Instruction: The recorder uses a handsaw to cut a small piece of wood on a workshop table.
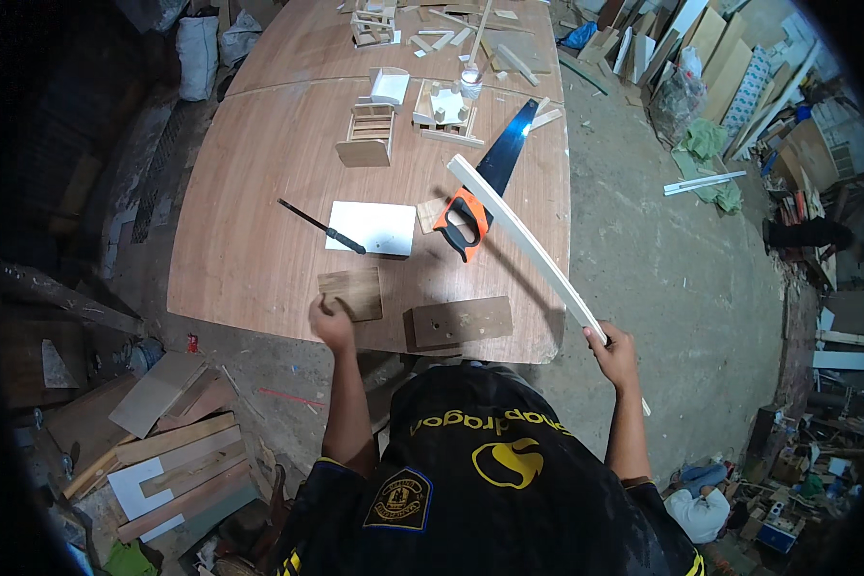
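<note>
My left hand (332,323) grips the lower left edge of a small square wooden board (353,291) near the table's front. My right hand (612,353) is closed on a long pale wooden strip (520,234), which slants up leftward over the table. Beneath its upper part lies a handsaw (498,156) with an orange and black handle, partly over a small wood piece (429,213). A black rod-like tool (348,240) rests across a white board (374,223). A brown wooden block with holes (466,322) lies at the front edge, between my hands.
On the far part of the table (240,182) are small wooden frame models (365,139), a clear container with a stick (470,82) and several offcuts (516,62). Scrap boards (178,451) lie at lower left, more (710,58) lean at upper right, and clutter (778,509) fills the lower right.
</note>
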The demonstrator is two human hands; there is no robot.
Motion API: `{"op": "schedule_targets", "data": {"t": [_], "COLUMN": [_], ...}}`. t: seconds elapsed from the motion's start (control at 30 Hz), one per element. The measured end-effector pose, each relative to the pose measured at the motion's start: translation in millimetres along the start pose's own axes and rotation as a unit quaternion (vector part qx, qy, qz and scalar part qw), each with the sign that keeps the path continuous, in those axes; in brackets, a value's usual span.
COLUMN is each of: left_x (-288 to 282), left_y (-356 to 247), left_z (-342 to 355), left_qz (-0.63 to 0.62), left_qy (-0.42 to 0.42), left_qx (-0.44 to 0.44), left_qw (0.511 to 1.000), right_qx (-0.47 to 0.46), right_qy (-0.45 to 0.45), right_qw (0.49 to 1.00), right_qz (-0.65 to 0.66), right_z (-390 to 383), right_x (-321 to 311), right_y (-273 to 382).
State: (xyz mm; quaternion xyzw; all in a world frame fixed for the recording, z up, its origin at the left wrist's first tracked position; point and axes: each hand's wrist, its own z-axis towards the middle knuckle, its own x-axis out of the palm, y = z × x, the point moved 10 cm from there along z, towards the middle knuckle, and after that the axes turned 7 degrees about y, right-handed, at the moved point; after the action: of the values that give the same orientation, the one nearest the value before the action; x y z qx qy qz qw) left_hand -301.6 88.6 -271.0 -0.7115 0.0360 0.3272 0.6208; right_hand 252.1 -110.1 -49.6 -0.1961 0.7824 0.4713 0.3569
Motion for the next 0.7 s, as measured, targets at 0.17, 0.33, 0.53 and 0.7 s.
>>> {"op": "schedule_targets", "data": {"t": [0.17,0.33,0.53,0.7], "left_x": [91.1,139.2,196.6,236.5], "left_y": [-79.0,-106.0,-138.2,-175.5], "left_z": [-56.0,-95.4,-57.2,-37.1], "left_qz": [0.0,0.05,0.113,0.323], "left_qy": [0.276,0.356,0.372,0.369], "left_qx": [0.104,0.189,0.239,0.263], "left_qw": [0.956,0.914,0.89,0.831], "right_qx": [-0.003,0.002,0.035,0.079], "right_qy": [-0.065,-0.079,-0.064,-0.059], "right_qw": [0.998,0.997,0.997,0.995], "right_qz": [0.026,-0.013,-0.019,0.002], "right_z": [2.7,-1.2,-20.1,-48.8], "right_x": [9.2,31.0,55.0,61.7], "right_y": [-23.3,-26.4,-38.8,-47.0]}}
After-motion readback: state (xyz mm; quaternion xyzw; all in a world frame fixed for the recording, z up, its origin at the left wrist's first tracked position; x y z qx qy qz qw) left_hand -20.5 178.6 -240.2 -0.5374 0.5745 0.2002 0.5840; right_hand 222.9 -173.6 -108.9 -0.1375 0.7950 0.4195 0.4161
